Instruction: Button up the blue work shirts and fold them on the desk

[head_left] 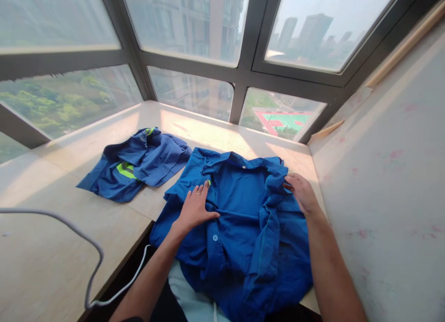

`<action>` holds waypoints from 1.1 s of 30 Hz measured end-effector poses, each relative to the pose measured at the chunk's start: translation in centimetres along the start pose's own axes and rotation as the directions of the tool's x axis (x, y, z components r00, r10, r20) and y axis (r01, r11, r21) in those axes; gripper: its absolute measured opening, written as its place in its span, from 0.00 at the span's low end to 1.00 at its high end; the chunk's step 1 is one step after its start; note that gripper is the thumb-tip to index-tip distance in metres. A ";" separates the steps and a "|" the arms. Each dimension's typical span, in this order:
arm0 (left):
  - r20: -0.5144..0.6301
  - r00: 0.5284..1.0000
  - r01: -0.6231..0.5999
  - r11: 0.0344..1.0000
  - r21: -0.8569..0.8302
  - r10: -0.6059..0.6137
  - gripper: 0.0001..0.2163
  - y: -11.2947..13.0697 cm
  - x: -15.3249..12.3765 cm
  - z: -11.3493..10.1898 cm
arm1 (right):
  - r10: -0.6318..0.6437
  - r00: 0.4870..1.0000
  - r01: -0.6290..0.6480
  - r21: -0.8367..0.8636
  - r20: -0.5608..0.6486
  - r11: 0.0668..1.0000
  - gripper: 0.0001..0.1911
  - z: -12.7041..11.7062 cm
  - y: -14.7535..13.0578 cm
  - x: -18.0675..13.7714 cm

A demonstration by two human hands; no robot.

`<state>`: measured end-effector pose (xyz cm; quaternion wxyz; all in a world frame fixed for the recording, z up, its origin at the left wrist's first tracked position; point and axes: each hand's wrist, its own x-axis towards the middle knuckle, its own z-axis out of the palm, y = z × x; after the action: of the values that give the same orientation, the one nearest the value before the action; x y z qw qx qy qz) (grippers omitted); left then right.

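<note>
A blue work jacket (239, 187) is spread with its front parted on the sill and hangs over the near edge towards my lap. Its collar points to the window, and a light blue button (215, 238) shows on the left front. My left hand (196, 206) lies on the left front panel, thumb stretched out from the fingers. At the right side of the collar, my right hand (301, 191) is closed on the jacket's edge; its fingertips are partly hidden. To the left lies a crumpled dark blue garment (139, 164) with yellow-green reflective strips.
The pale stone sill (52, 238) runs along large windows with grey frames (187, 60). A grey-white cable (92, 241) loops across the left foreground. On the right stands a wall with faded floral paper (389, 196), peeling near the window. Light-coloured cloth (186, 289) covers my lap.
</note>
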<state>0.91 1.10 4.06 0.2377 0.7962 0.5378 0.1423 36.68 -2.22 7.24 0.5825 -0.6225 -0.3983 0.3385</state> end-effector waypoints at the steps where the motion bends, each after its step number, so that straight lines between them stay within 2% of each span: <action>1: 0.018 1.000 -0.020 0.997 0.068 0.019 0.49 0.2 -0.4 0.0 | -0.020 0.999 0.025 -0.097 0.048 0.995 0.14 0.2 0.4 -0.7; 4: 0.015 0.999 -0.041 0.981 0.189 0.039 0.34 0.9 -0.9 0.0 | -0.077 0.986 0.123 -0.339 0.147 0.933 0.18 0.6 2.2 -3.1; 7: -0.031 0.999 -0.018 0.984 0.177 0.024 0.22 1.0 -1.0 0.1 | -0.190 0.965 0.256 -0.498 0.180 0.828 0.22 0.6 4.0 -6.0; 9: -0.097 0.995 -0.022 0.999 0.034 0.025 0.20 0.7 -0.9 0.1 | -0.239 0.952 0.305 -0.566 0.189 0.766 0.26 0.2 4.9 -7.8; 11: -0.200 0.980 -0.046 0.980 -0.196 0.006 0.17 0.2 -0.6 -0.3 | -0.250 0.954 0.300 -0.608 0.169 0.735 0.31 -0.4 5.6 -9.3; 14: -0.359 0.921 -0.074 0.836 -0.544 -0.152 0.10 -0.3 0.6 -2.0 | -0.227 0.964 0.262 -0.627 0.137 0.733 0.35 -1.2 6.2 -10.8; 17: -0.423 0.833 -0.139 0.604 -0.785 -0.357 0.11 -0.2 2.7 -5.2 | -0.188 0.973 0.229 -0.608 0.132 0.760 0.37 -1.6 6.3 -11.6; 19: -0.457 0.780 -0.215 0.504 -0.837 -0.426 0.12 0.4 4.1 -8.0 | -0.158 0.976 0.216 -0.580 0.149 0.786 0.37 -1.4 6.1 -11.9; 22: -0.567 0.700 -0.326 0.512 -0.795 -0.435 0.11 2.4 6.1 -13.1 | -0.109 0.972 0.206 -0.533 0.209 0.821 0.37 -0.4 5.6 -12.3; 23: -0.609 0.679 -0.369 0.528 -0.765 -0.409 0.11 3.4 6.7 -15.1 | -0.094 0.968 0.204 -0.515 0.231 0.832 0.37 0.1 5.5 -12.4; 25: -0.704 0.652 -0.479 0.568 -0.670 -0.281 0.11 5.6 7.9 -19.3 | -0.072 0.960 0.199 -0.479 0.271 0.855 0.37 1.1 5.5 -12.8; 26: -0.765 0.611 -0.543 0.595 -0.592 -0.203 0.11 6.8 8.4 -21.6 | -0.060 0.956 0.193 -0.463 0.287 0.865 0.37 1.6 5.7 -12.9; 27: -0.827 0.548 -0.602 0.626 -0.496 -0.128 0.11 8.0 9.1 -24.1 | -0.046 0.952 0.184 -0.448 0.301 0.875 0.36 2.1 5.9 -13.1; 30: -0.951 0.308 -0.683 0.700 -0.209 0.017 0.12 11.5 10.9 -32.6 | 0.012 0.940 0.145 -0.430 0.342 0.891 0.35 3.2 7.0 -13.6; 33: -0.998 0.047 -0.659 0.752 0.005 0.048 0.18 14.4 12.0 -41.4 | 0.015 0.933 0.163 -0.462 0.358 0.872 0.34 3.8 8.4 -14.2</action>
<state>-3.15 17.11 46.41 -0.0285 0.5354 0.2796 0.7965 27.78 -13.15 -2.06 0.3403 -0.6618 -0.5915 0.3104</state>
